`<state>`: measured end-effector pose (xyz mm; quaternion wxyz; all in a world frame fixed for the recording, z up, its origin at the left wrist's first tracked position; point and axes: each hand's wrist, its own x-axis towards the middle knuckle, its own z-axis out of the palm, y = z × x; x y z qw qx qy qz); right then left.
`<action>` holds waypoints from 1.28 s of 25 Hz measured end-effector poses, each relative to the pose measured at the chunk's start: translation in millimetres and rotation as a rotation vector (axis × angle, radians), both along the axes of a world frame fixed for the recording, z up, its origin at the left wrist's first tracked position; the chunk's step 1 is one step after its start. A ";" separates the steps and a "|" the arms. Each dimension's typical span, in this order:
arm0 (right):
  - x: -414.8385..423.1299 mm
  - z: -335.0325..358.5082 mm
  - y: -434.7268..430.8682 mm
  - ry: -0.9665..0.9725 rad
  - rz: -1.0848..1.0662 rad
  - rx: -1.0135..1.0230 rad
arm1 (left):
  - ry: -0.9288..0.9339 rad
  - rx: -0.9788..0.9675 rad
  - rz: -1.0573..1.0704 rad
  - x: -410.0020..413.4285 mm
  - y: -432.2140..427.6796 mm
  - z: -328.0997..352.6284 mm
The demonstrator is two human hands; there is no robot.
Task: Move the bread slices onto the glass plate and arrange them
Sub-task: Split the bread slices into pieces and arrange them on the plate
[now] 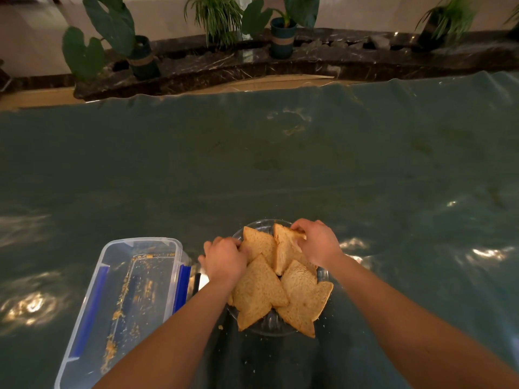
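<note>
Pinched between thumb and fingers, the far-right slice (283, 245) sat in the grip of the right hand (317, 242), which held it by its upper crust edge and had it tilted up on edge rather than lying flat. That left hand (224, 259) was curled at the plate's left side with its fingertips against the edge of the far-left slice (259, 242); whether it was actually grasping that slice or only steadying it could not be told, since the fingers were folded under. All the bread slices in view were already on the glass plate (264, 224), fanned in a rough pinwheel: two at the back, and two nearer ones, the near-left slice (258, 293) and the near-right slice (304, 299), whose corners overhung the rim. Just to the left, the clear plastic container (132, 299) held only crumbs, so the moving looked done and the arranging was what remained. To finish well, the tilted slice probably wanted lowering gently until it rested on its neighbours, with the pinch kept light, since soft bread dents and sheds crumbs. Sliding slices seemed riskier than lifting them, as the overhanging corners could tip onto the green-covered surface (280, 164). Nudging those corners inward would likely even up the fan.
</note>
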<state>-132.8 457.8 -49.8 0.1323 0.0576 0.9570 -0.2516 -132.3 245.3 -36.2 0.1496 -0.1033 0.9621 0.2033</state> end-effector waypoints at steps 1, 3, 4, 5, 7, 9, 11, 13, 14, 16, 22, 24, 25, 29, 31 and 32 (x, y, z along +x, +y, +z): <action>-0.5 -1.2 -1.2 -0.005 -0.018 -0.031 | -0.030 0.026 0.020 -2.4 2.2 0.9; -1.0 -3.1 -2.5 -0.004 -0.037 -0.083 | -0.071 0.032 0.003 -5.3 5.7 2.1; -0.9 -4.0 -2.6 0.002 -0.040 -0.103 | -0.075 0.037 -0.003 -6.0 5.7 2.3; 0.0 -4.4 -2.5 0.013 -0.042 -0.116 | -0.066 0.050 0.005 -5.9 4.8 1.9; 1.3 -4.6 -2.5 0.047 -0.041 -0.118 | -0.024 0.083 0.039 -4.5 1.5 1.6; 1.3 -4.3 -4.2 0.074 -0.034 -0.100 | 0.002 0.093 0.044 -3.0 0.0 2.1; 1.5 -5.3 -6.2 0.096 -0.051 -0.102 | 0.011 0.105 0.031 -4.3 3.3 3.4; 0.8 -6.3 -8.1 0.114 -0.078 -0.117 | 0.008 0.126 0.047 -8.7 6.5 3.0; 0.5 -6.7 -8.5 0.123 -0.085 -0.123 | 0.005 0.142 0.061 -11.0 7.3 2.1; -0.3 -7.7 -9.8 0.137 -0.102 -0.134 | 0.006 0.172 0.083 -14.8 7.6 -1.0; -4.3 -6.6 -10.1 0.129 -0.090 -0.089 | 0.027 0.241 0.133 -18.2 4.4 1.8; 4.8 -3.5 -4.7 0.175 -0.068 -0.032 | 0.071 0.219 0.093 -8.2 -6.0 1.0; 12.1 -1.3 -0.9 0.224 -0.090 -0.022 | 0.092 0.186 0.042 -1.9 -12.8 -1.4; 43.8 3.7 9.6 0.262 -0.255 -0.048 | 0.098 0.070 -0.118 12.2 -29.9 -11.2; 49.6 4.4 7.9 0.149 -0.294 -0.050 | 0.083 0.020 -0.148 12.4 -30.1 -11.2; 50.4 4.9 6.5 0.105 -0.301 -0.032 | 0.074 0.001 -0.153 12.0 -29.7 -10.6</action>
